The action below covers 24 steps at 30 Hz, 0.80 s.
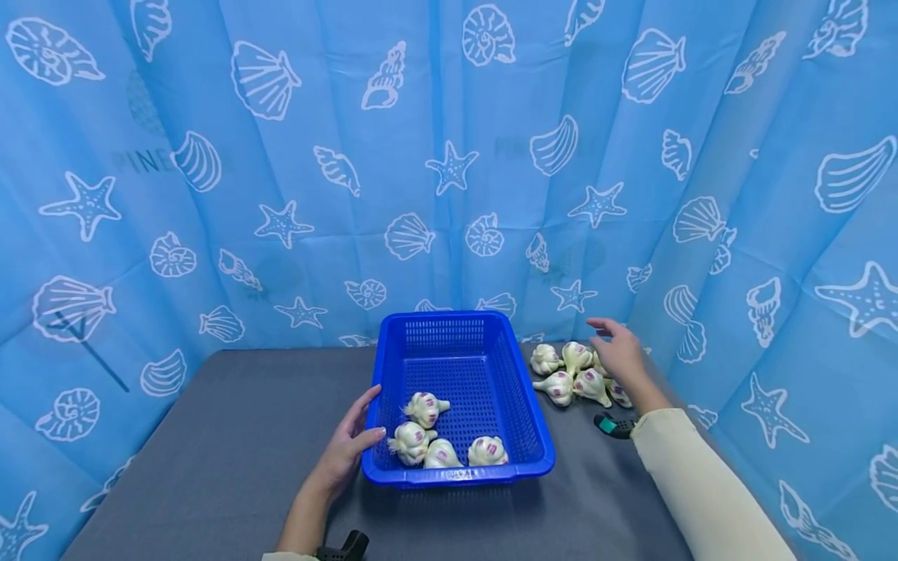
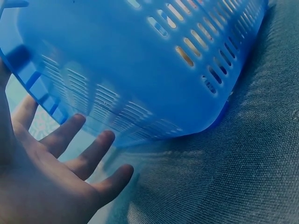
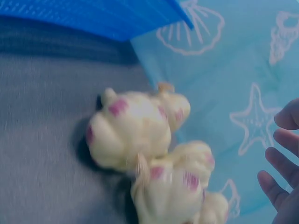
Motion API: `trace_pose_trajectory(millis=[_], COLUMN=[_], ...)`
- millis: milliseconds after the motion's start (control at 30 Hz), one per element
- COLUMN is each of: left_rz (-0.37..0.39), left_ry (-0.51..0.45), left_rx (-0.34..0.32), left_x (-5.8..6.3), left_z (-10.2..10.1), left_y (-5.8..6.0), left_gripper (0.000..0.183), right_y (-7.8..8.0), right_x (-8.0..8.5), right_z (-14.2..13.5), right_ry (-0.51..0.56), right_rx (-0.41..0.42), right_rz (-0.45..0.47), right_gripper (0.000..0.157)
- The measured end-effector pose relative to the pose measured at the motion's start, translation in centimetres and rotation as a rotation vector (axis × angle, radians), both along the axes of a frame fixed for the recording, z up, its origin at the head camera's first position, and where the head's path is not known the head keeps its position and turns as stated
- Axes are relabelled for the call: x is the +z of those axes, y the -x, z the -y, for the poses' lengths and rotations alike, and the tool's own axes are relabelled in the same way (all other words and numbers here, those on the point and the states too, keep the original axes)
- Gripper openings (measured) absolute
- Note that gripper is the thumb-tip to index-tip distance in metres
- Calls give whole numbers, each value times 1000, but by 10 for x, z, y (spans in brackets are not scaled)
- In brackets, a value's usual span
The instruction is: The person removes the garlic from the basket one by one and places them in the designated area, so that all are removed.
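Note:
Several garlic bulbs (image 1: 424,408), white with purple patches, lie in the near part of a blue plastic basket (image 1: 547,460). My left hand (image 1: 344,448) holds the basket's left rim, its thumb over the edge. From the left wrist, the other fingers (image 2: 96,151) spread along the outside of the basket wall. To the right of the basket is a group of several more garlic bulbs (image 1: 559,387). Above its far right side is my right hand (image 1: 619,352), with nothing in it. The right wrist view shows those bulbs (image 3: 131,130) close up and the loosely extended fingers (image 3: 282,163) beside them.
A grey cloth (image 1: 238,436) covers the table under the basket. Behind and on both sides hangs a blue curtain (image 1: 449,257) with white shell and starfish prints, close to the basket's far edge. Dark wrist straps (image 1: 613,425) show at both wrists.

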<state>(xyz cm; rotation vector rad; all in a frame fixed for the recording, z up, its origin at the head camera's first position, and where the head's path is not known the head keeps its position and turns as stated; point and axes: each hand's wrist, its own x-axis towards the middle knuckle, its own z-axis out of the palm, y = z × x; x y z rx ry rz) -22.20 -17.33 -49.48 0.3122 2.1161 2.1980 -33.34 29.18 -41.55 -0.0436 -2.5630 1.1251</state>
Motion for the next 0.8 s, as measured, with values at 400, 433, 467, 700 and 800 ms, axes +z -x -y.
trace_pose_trajectory(millis=[400, 433, 467, 700, 800], left_rz=[7, 11, 15, 38, 33], left_ry=[12, 7, 4, 9, 15], left_rx=[22, 25, 30, 37, 32], left_x=[2, 2, 2, 2, 3], left_z=[-1, -1, -1, -2, -2], left_y=[1, 2, 2, 2, 1], left_gripper=[73, 76, 79, 80, 78], right_y=[15, 17, 18, 20, 19], right_x=[14, 15, 16, 22, 25], right_z=[46, 49, 53, 81, 93], right_ry=[-46, -55, -54, -30, -9], right_rx=[160, 167, 177, 250, 281], right_rz=[-49, -59, -60, -75, -83], right_gripper=[38, 37, 37, 38, 39])
